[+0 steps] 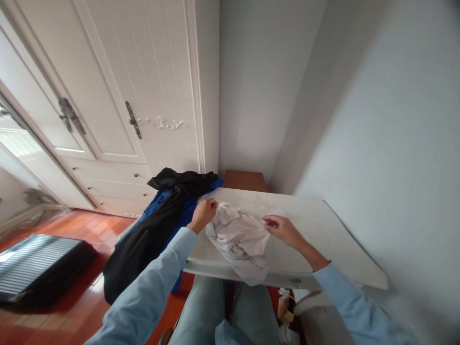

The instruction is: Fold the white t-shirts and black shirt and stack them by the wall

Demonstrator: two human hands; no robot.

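A crumpled pale grey cloth [240,242] lies on a white table [323,230] and hangs a little over its near edge. My left hand [203,214] is closed in a fist on the cloth's upper left corner. My right hand [282,227] pinches the cloth's right edge with fingers bent. Both arms wear light blue sleeves.
A pile of black and blue garments [158,225] drapes off the table's left end toward the red wooden floor. A white wardrobe [118,96] with dark handles stands behind. A dark case [39,268] lies on the floor at left. Grey walls close in at right.
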